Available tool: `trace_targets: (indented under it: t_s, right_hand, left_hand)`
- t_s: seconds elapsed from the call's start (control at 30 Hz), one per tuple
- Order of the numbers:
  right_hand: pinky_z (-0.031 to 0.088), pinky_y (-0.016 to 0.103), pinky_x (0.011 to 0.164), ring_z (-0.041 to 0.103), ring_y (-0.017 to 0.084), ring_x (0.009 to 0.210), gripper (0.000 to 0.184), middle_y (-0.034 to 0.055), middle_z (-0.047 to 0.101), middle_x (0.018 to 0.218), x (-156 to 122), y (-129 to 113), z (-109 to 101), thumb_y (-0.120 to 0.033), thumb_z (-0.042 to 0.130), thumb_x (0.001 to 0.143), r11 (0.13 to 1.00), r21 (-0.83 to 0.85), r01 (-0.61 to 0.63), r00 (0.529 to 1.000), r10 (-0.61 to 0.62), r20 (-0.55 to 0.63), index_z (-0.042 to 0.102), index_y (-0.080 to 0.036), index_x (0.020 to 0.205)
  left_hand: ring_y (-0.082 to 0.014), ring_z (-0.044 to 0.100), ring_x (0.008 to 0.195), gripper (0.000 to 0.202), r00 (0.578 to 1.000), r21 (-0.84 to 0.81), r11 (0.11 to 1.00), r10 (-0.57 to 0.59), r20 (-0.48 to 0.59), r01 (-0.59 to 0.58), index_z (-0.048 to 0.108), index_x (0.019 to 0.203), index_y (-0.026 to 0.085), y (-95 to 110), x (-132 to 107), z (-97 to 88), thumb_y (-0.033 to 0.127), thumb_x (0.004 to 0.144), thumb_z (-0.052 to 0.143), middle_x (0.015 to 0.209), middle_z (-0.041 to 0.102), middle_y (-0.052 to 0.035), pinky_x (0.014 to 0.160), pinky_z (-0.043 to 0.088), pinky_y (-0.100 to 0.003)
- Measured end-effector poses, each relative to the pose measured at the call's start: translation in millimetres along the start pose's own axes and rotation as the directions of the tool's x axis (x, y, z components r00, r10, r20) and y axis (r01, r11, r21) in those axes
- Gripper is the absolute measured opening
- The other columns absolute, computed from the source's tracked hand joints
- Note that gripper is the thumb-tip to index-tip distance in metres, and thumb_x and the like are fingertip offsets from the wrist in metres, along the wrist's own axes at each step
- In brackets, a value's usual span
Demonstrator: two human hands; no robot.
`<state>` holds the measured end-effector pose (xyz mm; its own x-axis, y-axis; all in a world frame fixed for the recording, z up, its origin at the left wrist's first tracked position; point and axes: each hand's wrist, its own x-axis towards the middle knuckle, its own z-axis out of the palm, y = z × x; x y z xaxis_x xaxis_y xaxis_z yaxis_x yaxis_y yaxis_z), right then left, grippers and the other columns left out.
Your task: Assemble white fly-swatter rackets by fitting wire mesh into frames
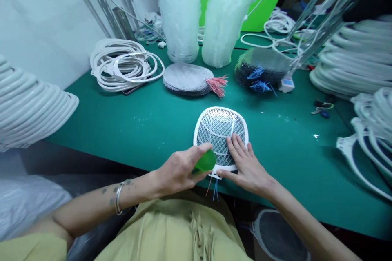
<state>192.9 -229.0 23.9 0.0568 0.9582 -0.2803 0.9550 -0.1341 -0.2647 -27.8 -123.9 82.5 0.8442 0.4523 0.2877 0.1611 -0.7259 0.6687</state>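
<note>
The hands are both at work: the left hand (180, 169) grips a translucent green plastic piece (206, 162) at the near edge of a white electric swatter head (218, 128), while the right hand (248, 167) rests open, fingers spread, on its mesh. The head lies on the green worktop (284, 171) near its near edge, red and blue wires (213, 189) dangling toward the person. Beyond it sit a stack of mesh discs (186, 78) with pink wires and, farther right, a mesh stack (260, 67) with blue wires.

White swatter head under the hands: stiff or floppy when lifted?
Probably light for its size: the swatter head is mostly open mesh in a thin plastic frame. The frame likely feels stiff. The loose wires below it will probably dangle.
</note>
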Motion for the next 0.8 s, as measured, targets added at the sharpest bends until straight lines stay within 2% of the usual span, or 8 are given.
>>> trace_targets:
  t_s: [0.03,0.1,0.17,0.3,0.43,0.57,0.7,0.8]
  right_hand:
    - [0.0,0.052,0.116,-0.01,0.026,0.144,0.105,0.0096,-0.011,0.158,-0.1,-0.3,-0.5,-0.083,0.029,0.079,1.0,0.001,-0.006,1.0,0.006,0.007,-0.005,-0.015,0.152]
    - [-0.001,0.051,0.116,-0.011,0.025,0.144,0.105,0.0092,-0.012,0.157,0.0,-1.1,-1.8,-0.083,0.029,0.079,1.0,0.004,-0.008,1.0,0.008,0.012,-0.003,-0.015,0.152]
    - [-0.002,0.05,0.116,-0.011,0.025,0.144,0.105,0.0088,-0.012,0.157,0.3,-1.9,-3.0,-0.083,0.029,0.078,1.0,0.01,-0.009,1.0,0.009,0.01,-0.003,-0.015,0.152]
    - [-0.002,0.049,0.116,-0.01,0.025,0.144,0.105,0.0083,-0.01,0.158,0.2,-2.9,-4.6,-0.082,0.03,0.079,1.0,0.013,-0.027,0.999,0.026,0.024,-0.003,-0.015,0.152]
    - [-0.001,0.05,0.117,-0.009,0.025,0.144,0.104,0.0074,-0.01,0.158,-1.7,-3.7,-5.2,-0.081,0.033,0.079,0.999,0.026,-0.031,0.999,0.03,0.021,-0.004,-0.016,0.152]
    - [0.001,0.051,0.117,-0.008,0.026,0.144,0.103,0.0069,-0.009,0.158,-2.9,-4.9,-6.3,-0.08,0.034,0.08,0.998,0.045,-0.034,0.999,0.033,0.022,-0.004,-0.017,0.152]
    - [-0.001,0.049,0.117,-0.01,0.024,0.144,0.102,0.0049,-0.011,0.157,-2.6,-5.7,-8.1,-0.079,0.034,0.08,0.996,0.06,-0.06,0.996,0.057,0.063,-0.004,-0.018,0.152]
    - [-0.002,0.048,0.117,-0.013,0.023,0.143,0.101,0.0013,-0.012,0.157,-2.6,-6.1,-9.8,-0.08,0.034,0.079,0.992,0.085,-0.097,0.992,0.089,0.092,-0.006,-0.02,0.151]
  left_hand:
    - [-0.0186,0.069,0.086,0.054,0.999,0.001,0.999,-0.036,0.024,0.036,0.04,0.131,0.023,-2.0,0.5,-0.6,0.026,0.085,0.067,0.111,0.066,-0.0069,0.07,0.058,-0.027]
    - [-0.0152,0.068,0.074,0.057,0.989,-0.01,0.994,-0.111,-0.101,0.11,0.038,0.131,0.023,-7.8,1.7,-3.8,0.03,0.084,0.069,0.106,0.066,-0.0058,0.061,0.056,-0.023]
    - [-0.0143,0.068,0.073,0.06,0.97,-0.001,0.992,-0.12,-0.212,0.122,0.037,0.131,0.023,-15.0,2.1,-8.5,0.034,0.082,0.07,0.109,0.065,-0.0064,0.06,0.055,-0.022]
    - [-0.0162,0.069,0.075,0.054,0.992,0.096,0.988,-0.118,-0.043,0.122,0.041,0.13,0.025,-26.0,0.4,-14.7,0.032,0.083,0.068,0.111,0.065,-0.0055,0.061,0.055,-0.024]
    - [-0.0196,0.068,0.09,0.06,0.978,0.053,0.993,-0.097,-0.184,0.108,0.036,0.132,0.025,-25.7,1.6,-16.7,0.032,0.082,0.07,0.118,0.062,-0.0083,0.073,0.056,-0.027]
    - [-0.0166,0.067,0.073,0.054,0.987,0.068,0.985,-0.159,0.018,0.157,0.039,0.129,0.026,-27.7,11.7,-18.4,0.031,0.084,0.067,0.1,0.067,-0.002,0.061,0.054,-0.025]
    - [-0.0151,0.065,0.069,0.058,0.972,0.003,0.981,-0.189,-0.139,0.192,0.034,0.132,0.025,-43.4,31.2,-19.7,0.035,0.084,0.066,0.092,0.064,-0.0007,0.058,0.052,-0.024]
    - [-0.0146,0.063,0.066,0.056,0.976,0.007,0.981,-0.194,-0.096,0.196,0.037,0.129,0.025,-58.7,47.7,-18.7,0.034,0.083,0.067,0.087,0.063,0.0003,0.057,0.051,-0.024]
